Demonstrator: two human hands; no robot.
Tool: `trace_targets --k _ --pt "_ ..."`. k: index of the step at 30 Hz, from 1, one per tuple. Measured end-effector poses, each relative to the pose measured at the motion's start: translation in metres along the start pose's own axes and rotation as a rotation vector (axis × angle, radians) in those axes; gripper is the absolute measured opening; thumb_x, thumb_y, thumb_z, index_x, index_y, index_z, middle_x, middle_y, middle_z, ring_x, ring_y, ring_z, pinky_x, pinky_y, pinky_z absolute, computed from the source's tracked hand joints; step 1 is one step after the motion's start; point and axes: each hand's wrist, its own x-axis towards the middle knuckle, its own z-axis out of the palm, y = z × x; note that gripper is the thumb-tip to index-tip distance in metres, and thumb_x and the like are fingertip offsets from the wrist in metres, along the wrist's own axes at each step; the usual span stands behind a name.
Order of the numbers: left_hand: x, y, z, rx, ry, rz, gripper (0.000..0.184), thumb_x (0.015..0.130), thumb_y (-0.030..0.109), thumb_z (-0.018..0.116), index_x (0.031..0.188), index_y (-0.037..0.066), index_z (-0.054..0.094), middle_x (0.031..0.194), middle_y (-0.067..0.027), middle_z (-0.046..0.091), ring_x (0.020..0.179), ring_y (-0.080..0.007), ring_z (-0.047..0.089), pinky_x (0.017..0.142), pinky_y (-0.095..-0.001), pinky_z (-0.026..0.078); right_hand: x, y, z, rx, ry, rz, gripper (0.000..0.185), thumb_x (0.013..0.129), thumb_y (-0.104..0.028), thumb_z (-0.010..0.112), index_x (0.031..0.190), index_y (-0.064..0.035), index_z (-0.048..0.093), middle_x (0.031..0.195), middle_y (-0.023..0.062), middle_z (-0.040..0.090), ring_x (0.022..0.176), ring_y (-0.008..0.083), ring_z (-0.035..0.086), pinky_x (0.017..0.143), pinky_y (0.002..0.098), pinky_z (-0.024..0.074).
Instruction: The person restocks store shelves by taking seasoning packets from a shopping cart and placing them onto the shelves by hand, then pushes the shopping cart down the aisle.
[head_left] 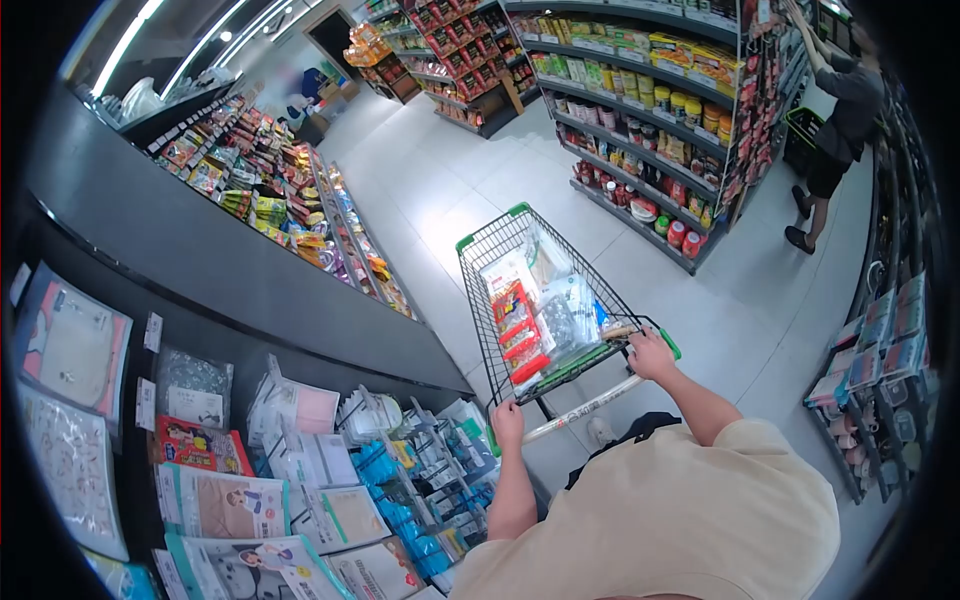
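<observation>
A wire shopping cart (463, 290) with green corner pieces stands in front of me on the pale tiled floor. My left hand (507, 422) is closed around the left end of its handle (580, 409). At the other end of the handle, near the green corner, my right hand (652, 355) is closed too. Inside the basket lie red packages (518, 330), a clear bag with grey contents (568, 315) and white plastic packs (508, 272). A small blue-and-brown item (607, 322) sits by the right corner, partly hidden.
Close on my left, a dark rack holds packaged goods (225, 505); snack packets (270, 210) fill shelves beyond it. A stocked shelf unit (640, 110) stands ahead right. A person (838, 110) reaches up at the right, beside a dark basket (803, 135). Tiled floor (400, 190) runs ahead.
</observation>
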Motion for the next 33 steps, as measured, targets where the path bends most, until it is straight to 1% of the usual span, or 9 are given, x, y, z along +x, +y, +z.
trace_targets --k 3,6,8,12,15,18,21,25,33 --pt "-0.037 0.003 0.002 -0.016 -0.004 0.014 0.022 0.088 0.017 0.058 0.099 0.008 0.075 0.095 -0.018 0.072 0.093 -0.0389 0.064 0.089 -0.0471 0.049 -0.04 0.012 -0.003 -0.002 0.011 0.008 0.035 0.083 -0.02 0.059 0.115 -0.0062 0.066 0.123 0.0128 0.065 0.135 0.0336 0.046 0.102 0.0483 0.0453" --pt "-0.077 0.013 0.001 0.011 -0.078 -0.032 0.023 0.089 0.017 0.058 0.101 0.007 0.074 0.098 -0.0181 0.071 0.095 -0.0389 0.064 0.089 -0.0469 0.049 -0.079 0.027 -0.007 -0.019 0.028 0.009 0.032 0.082 -0.019 0.059 0.11 -0.0057 0.067 0.12 0.0125 0.066 0.134 0.0339 0.048 0.101 0.0485 0.0459" --pt "-0.106 0.028 0.005 0.017 -0.04 -0.111 0.023 0.09 0.018 0.057 0.103 0.007 0.073 0.101 -0.0186 0.07 0.098 -0.0387 0.064 0.09 -0.0466 0.049 -0.102 0.041 -0.014 -0.017 0.081 -0.036 0.031 0.081 -0.019 0.06 0.108 -0.0056 0.068 0.118 0.0118 0.067 0.133 0.0337 0.048 0.099 0.0481 0.0471" --pt "-0.157 0.042 0.008 0.024 -0.094 -0.086 0.025 0.091 0.019 0.057 0.105 0.006 0.073 0.103 -0.0199 0.069 0.1 -0.0381 0.063 0.091 -0.0458 0.049 -0.151 0.067 -0.017 -0.053 0.104 -0.093 0.033 0.082 -0.023 0.061 0.11 -0.0047 0.067 0.119 0.0106 0.066 0.133 0.0318 0.047 0.096 0.0475 0.049" --pt "-0.205 0.051 0.012 -0.009 -0.094 -0.091 0.025 0.091 0.018 0.056 0.105 0.005 0.073 0.102 -0.0211 0.069 0.101 -0.0381 0.063 0.091 -0.0449 0.049 -0.192 0.084 -0.034 -0.041 0.076 -0.08 0.032 0.082 -0.02 0.059 0.108 -0.0029 0.067 0.119 0.009 0.067 0.133 0.0314 0.049 0.097 0.046 0.0494" --pt "-0.246 0.062 0.017 0.007 -0.1 -0.166 0.025 0.09 0.017 0.056 0.102 0.005 0.073 0.103 -0.0218 0.069 0.1 -0.0389 0.064 0.09 -0.0456 0.05 -0.229 0.101 -0.046 -0.043 0.069 -0.08 0.032 0.083 -0.02 0.059 0.109 -0.0039 0.067 0.121 0.0084 0.066 0.133 0.0315 0.049 0.098 0.0458 0.0488" --pt "-0.288 0.072 0.02 0.008 -0.061 -0.107 0.024 0.089 0.017 0.056 0.101 0.005 0.074 0.103 -0.022 0.069 0.1 -0.0392 0.064 0.09 -0.0463 0.05 -0.265 0.117 -0.052 -0.03 0.059 -0.09 0.031 0.083 -0.02 0.058 0.109 -0.005 0.068 0.121 0.0079 0.066 0.133 0.0314 0.048 0.098 0.0457 0.0485" --pt "-0.344 0.093 0.023 0.036 -0.054 -0.133 0.025 0.088 0.018 0.057 0.101 0.006 0.074 0.1 -0.0221 0.069 0.099 -0.0392 0.064 0.089 -0.0472 0.05 -0.315 0.145 -0.057 -0.056 0.057 -0.077 0.031 0.083 -0.02 0.058 0.109 -0.0069 0.068 0.121 0.0073 0.066 0.134 0.0303 0.048 0.099 0.0455 0.0483" --pt "-0.45 0.101 0.029 -0.055 -0.124 -0.1 0.026 0.088 0.018 0.058 0.101 0.002 0.073 0.103 -0.0228 0.07 0.1 -0.0396 0.065 0.088 -0.0473 0.05 -0.421 0.183 -0.063 -0.061 0.036 -0.025 0.036 0.082 -0.02 0.057 0.114 -0.0071 0.065 0.12 0.0079 0.067 0.133 0.0304 0.049 0.1 0.0467 0.0489"
